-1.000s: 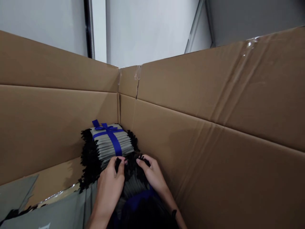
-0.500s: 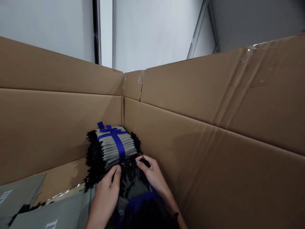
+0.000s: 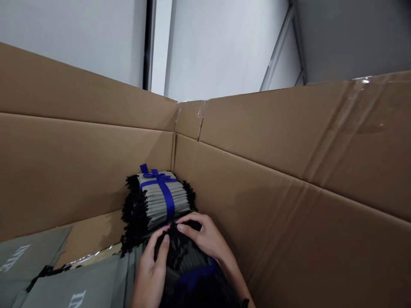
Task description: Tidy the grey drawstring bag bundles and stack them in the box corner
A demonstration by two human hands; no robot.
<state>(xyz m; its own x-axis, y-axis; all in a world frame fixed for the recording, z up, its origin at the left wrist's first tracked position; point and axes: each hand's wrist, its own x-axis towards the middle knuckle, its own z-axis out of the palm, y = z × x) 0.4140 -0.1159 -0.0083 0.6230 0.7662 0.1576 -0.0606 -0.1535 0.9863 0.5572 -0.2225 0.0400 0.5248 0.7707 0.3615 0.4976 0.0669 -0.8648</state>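
At the bundle (image 3: 190,260), left hand (image 3: 152,267) has moved nearer right hand (image 3: 208,238).

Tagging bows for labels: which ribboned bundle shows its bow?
The far bundle, in the corner of the box: a blue bow sits on top. The nearer bundle, between left hand and right hand, shows none.

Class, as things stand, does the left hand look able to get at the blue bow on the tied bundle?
Probably yes: nothing covers the blue bow, and the left hand is close by, though its fingers are at the nearer bundle.
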